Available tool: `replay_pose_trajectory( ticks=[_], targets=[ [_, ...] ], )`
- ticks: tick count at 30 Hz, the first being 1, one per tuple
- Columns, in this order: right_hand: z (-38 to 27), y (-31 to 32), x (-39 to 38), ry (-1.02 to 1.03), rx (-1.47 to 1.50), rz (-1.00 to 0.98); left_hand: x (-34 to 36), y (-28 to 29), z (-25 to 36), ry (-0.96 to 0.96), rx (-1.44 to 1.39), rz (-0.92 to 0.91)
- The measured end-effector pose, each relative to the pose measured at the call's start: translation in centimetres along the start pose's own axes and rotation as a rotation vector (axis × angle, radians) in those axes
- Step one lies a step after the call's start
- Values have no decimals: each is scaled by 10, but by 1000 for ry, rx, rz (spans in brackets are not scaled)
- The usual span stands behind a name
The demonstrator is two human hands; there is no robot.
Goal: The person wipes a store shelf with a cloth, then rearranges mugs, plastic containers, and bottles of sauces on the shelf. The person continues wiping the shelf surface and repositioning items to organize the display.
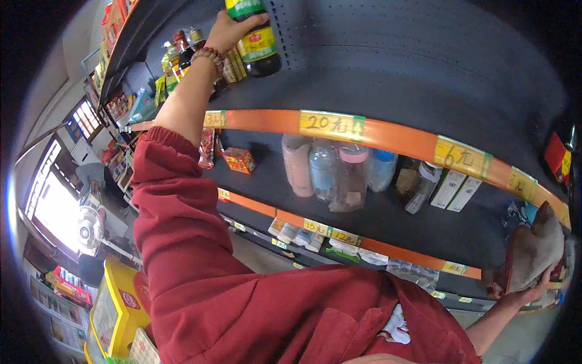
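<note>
My left hand (pixel 229 31) is closed round a large bottle of dark sauce (pixel 259 45), with a green and yellow label. The thumb lies across its front, and the fingers behind are partly hidden. The bottle is at the upper shelf, right beside smaller bottles (pixel 182 51) and yellow-labelled packs (pixel 233 67). A beaded bracelet (pixel 209 56) circles my left wrist. At the far right, my right hand (pixel 530 295) is closed on a grey and dark red cloth (pixel 536 252), which hangs over the hand near the shelf's edge.
An orange shelf edge (pixel 254 121) with yellow price tags runs across. Below stand plastic drinking bottles (pixel 348 173), a red box (pixel 239 161) and white boxes (pixel 454 189). A yellow display case (pixel 118 303), a fan (pixel 90 225) and another person (pixel 94 176) are at left.
</note>
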State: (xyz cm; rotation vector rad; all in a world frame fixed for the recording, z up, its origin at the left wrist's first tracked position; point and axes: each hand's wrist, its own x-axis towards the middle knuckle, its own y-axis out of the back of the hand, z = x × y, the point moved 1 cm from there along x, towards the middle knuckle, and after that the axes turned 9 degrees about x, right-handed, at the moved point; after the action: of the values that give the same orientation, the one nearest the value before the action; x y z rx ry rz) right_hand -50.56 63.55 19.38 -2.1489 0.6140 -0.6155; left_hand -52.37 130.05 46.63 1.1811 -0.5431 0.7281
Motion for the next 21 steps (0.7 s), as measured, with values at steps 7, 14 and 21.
replay_pose_trajectory(
  ticks=[7, 14, 21],
  targets=[
    [14, -54, -26, -65, 45, -14, -2, 3, -103, 263, 197, 260],
    [9, -39, -7, 78, -95, -216, 26, -25, -151, 294, 3, 41],
    [-10, -50, -1, 146, -117, -309, 36, -30, -170, 284, -184, 82]
  ],
)
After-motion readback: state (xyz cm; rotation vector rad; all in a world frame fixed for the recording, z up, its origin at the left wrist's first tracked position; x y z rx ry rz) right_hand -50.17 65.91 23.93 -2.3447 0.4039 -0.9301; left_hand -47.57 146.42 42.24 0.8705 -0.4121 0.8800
